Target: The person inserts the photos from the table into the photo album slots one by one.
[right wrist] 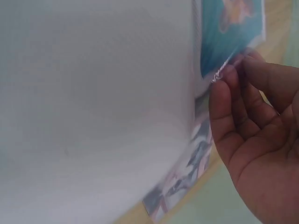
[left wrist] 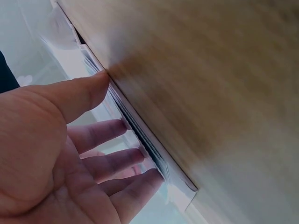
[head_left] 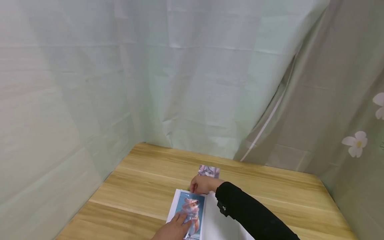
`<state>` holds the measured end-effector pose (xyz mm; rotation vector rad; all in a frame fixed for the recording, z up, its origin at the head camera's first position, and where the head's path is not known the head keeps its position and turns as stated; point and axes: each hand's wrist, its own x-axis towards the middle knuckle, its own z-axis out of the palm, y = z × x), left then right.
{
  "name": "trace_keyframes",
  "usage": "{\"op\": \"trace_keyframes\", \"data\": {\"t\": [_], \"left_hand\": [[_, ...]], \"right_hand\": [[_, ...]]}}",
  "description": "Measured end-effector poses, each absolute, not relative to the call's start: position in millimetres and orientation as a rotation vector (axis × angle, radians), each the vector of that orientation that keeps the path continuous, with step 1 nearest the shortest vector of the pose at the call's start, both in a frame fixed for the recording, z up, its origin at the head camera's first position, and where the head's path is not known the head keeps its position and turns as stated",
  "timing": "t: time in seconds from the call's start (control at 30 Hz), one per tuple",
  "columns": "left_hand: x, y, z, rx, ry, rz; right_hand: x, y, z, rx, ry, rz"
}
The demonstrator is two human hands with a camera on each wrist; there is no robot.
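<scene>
Wooden tabletop (head_left: 144, 190) is seen running from the near edge up to a pale green curtain (head_left: 120, 83), with a grey-green flowered curtain (head_left: 345, 116) hung at the right. At the near edge, the left hand (head_left: 174, 230) is laid flat on an open album (head_left: 210, 223) with white pages, its fingers stretched out and relaxed, pressed on the glossy left page; nothing is gripped by it. In the left wrist view the fingertips (left wrist: 140, 156) are seen reaching the page's outer edge, the thumb lying along the thin stack of plastic sleeves, where the wood begins.

Under that hand, a hamster picture (head_left: 190, 213) on a blue ground is shown in the left page, tucked behind a shiny film that catches the light. The right page is plain white, and it is partly covered by a black sleeve (head_left: 249, 213) crossing in from the near right.

Further on, at the album's far edge, the right hand (head_left: 202, 184) is found with its fingers curled. In the right wrist view a corner of the clear film (right wrist: 219, 74) is pinched between thumb and fingertips, just above the blue picture's corner, and is lifted slightly off the page.

Just beyond that hand, a second small picture card (head_left: 208, 171), in grey and lilac tones, is lying flat on the wood, near the album's far edge; whether they touch cannot be told. Behind it only tabletop and curtain folds are seen.
</scene>
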<state>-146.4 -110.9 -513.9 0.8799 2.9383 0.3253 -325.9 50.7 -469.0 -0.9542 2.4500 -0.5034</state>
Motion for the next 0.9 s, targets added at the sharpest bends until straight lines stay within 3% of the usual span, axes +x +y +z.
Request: {"op": "trace_keyframes", "data": {"t": [0.27,0.6,0.9], "left_hand": [[-144,-108,-517,0.888,3.005,0.361],[-145,-104,-515,0.86,2.97,0.377],[-143,-103,-514,0.859,2.96,0.385]], "right_hand": [[-357,74,-452,-1.125,2.582,-0.624],[-383,112,-454,-0.706,2.876,-0.533],[-376,120,-476,-0.68,2.835,-0.452]]}}
